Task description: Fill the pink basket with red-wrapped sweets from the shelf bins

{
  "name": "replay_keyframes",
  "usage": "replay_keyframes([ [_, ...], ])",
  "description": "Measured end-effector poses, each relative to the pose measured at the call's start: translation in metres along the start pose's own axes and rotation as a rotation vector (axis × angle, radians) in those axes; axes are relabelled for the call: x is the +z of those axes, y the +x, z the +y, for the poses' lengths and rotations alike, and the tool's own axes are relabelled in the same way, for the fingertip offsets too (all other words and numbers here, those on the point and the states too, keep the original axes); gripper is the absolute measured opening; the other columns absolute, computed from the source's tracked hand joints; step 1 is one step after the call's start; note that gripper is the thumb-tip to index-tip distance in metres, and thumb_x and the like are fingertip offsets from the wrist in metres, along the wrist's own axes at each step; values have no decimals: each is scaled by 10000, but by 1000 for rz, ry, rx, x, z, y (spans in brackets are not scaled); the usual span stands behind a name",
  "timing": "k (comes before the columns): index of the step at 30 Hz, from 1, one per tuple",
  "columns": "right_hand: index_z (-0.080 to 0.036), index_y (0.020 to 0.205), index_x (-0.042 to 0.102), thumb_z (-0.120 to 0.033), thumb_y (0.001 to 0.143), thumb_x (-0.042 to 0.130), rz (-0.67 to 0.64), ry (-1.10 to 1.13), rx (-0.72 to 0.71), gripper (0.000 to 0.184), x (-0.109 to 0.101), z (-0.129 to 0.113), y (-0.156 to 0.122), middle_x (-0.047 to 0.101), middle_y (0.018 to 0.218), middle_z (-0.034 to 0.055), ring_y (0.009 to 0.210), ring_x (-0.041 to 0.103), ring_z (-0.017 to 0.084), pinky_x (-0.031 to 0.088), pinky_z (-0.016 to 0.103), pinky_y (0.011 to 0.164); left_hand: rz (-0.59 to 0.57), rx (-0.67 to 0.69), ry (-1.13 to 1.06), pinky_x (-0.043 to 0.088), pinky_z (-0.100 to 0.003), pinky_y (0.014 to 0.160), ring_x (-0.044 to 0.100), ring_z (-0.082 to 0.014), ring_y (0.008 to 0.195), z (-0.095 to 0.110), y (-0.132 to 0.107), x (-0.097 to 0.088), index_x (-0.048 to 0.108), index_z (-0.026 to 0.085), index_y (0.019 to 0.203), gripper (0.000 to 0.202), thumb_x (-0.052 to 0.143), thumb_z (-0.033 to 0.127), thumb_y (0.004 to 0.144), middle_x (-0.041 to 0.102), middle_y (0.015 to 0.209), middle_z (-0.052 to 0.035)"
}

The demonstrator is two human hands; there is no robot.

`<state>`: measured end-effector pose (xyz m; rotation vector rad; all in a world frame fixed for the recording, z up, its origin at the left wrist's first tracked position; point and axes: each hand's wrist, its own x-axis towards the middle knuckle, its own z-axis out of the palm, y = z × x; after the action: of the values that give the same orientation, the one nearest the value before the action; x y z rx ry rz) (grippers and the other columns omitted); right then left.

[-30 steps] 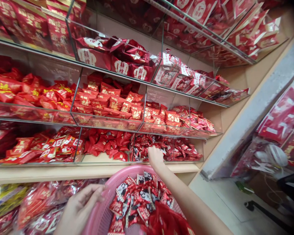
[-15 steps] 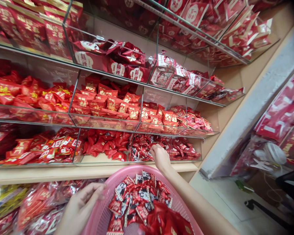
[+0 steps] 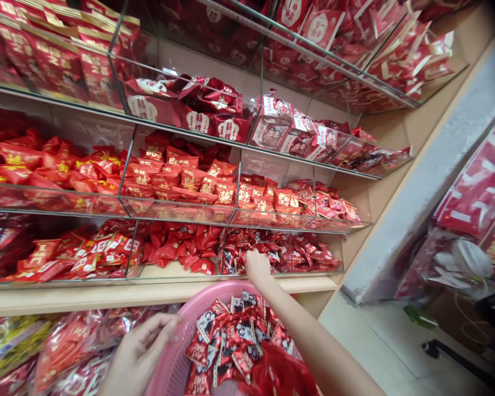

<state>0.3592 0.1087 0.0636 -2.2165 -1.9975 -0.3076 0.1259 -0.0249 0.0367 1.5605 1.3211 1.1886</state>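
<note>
My right hand (image 3: 259,267) is closed, knuckles up, at the front of a bottom-shelf compartment with small red, black and white candy packets (image 3: 237,248). Its fingertips and anything in them are hidden. Below it is a round pink plastic basket (image 3: 171,352). Similar red packets with black-and-white pictures (image 3: 231,335) fill its middle, and larger plain red packets (image 3: 282,374) lie at its near side. At the basket's left rim is my left hand (image 3: 142,349), with fingers and thumb bent around the edge.
Glass-fronted shelves (image 3: 181,212) with dividers hold many red packets above and to the left. A wooden ledge (image 3: 86,294) runs below them. Large plastic bags (image 3: 72,346) of wrapped goods lie at lower left. Tiled floor (image 3: 379,335) and a chair leg (image 3: 449,355) are at right.
My right hand has shifted a little left and lower at the compartment front. My left hand stays at the basket rim. The whole view has moved slightly.
</note>
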Motion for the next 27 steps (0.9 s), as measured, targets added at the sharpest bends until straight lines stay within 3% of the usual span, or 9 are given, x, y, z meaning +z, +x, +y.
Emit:
replay_keyframes([
  [6, -113, 913, 625, -4, 831, 357, 64, 5, -36, 301, -10, 14, -7, 618, 965, 145, 826, 646, 218, 436, 260, 614, 2, 13, -21, 491, -236, 664, 636, -209, 712, -5, 1, 1, 672, 198, 766, 282, 566, 456, 719, 682, 671, -8],
  [11, -163, 870, 579, -134, 882, 381, 142, 70, -93, 200, -29, 36, -20, 595, 920, 73, 765, 622, 166, 407, 233, 611, 3, 31, -60, 496, -235, 661, 637, -206, 709, -3, 1, 3, 682, 207, 749, 257, 596, 446, 712, 696, 705, -7],
  [16, -187, 831, 539, -213, 915, 362, 327, 482, -363, 197, -48, 48, -56, 562, 884, 52, 797, 564, 137, 422, 233, 716, -50, 13, -109, 502, -253, 681, 642, -208, 741, 2, 10, 8, 681, 212, 823, 280, 584, 460, 740, 693, 730, -6],
  [20, -190, 920, 532, -194, 922, 358, 359, 675, -618, 174, -52, 46, -96, 557, 971, 82, 898, 558, 147, 449, 259, 796, -155, -97, -262, 514, -277, 673, 653, -210, 780, 10, 19, 20, 660, 184, 849, 348, 592, 503, 726, 707, 860, -52],
  [23, -203, 1015, 536, -145, 907, 386, 331, 633, -702, 193, -47, 45, -124, 570, 1068, 87, 981, 564, 154, 469, 259, 829, -211, -244, -416, 517, -297, 692, 658, -206, 787, 19, 20, 32, 638, 151, 939, 427, 610, 511, 711, 695, 928, -92],
  [27, -223, 1129, 520, -117, 879, 440, 354, 576, -806, 283, -37, 47, -147, 583, 1160, 85, 1081, 543, 173, 476, 278, 882, -241, -377, -585, 517, -302, 656, 661, -181, 701, 28, 16, 41, 633, 133, 958, 407, 630, 464, 722, 659, 853, -65],
])
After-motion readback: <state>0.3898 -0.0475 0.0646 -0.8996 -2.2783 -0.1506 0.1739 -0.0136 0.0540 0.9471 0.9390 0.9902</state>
